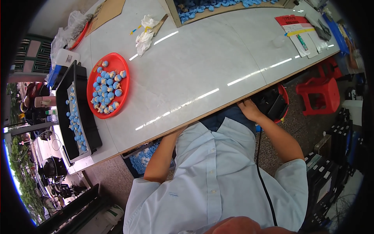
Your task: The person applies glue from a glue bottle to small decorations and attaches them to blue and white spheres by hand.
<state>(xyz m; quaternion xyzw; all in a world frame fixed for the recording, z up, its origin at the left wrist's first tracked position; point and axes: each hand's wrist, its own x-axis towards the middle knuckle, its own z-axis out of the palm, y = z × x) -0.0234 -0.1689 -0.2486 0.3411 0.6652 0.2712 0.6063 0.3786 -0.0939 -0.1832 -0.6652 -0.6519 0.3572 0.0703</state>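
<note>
My left forearm [163, 154] reaches up to the near edge of the table [187, 78], and the hand beyond it is hidden beneath the tabletop. My right hand [250, 110] lies on my dark-clothed thigh just below that edge, its fingers loosely extended and their tips partly covered; nothing shows in it. On the table at the left, a round red tray [122, 97] holds several small blue balls [104, 88] with pale, ragged parts. Beside it stands a black rectangular bin [86, 117] with more of these balls along its inside.
A wooden-sided box [230, 8] of blue pieces stands at the far edge. Crumpled tissues [144, 41] and a red-and-white packet [291, 24] lie on the table. Below are a bin of blue bits [142, 160], a red stool [320, 93] and a black cable [261, 183].
</note>
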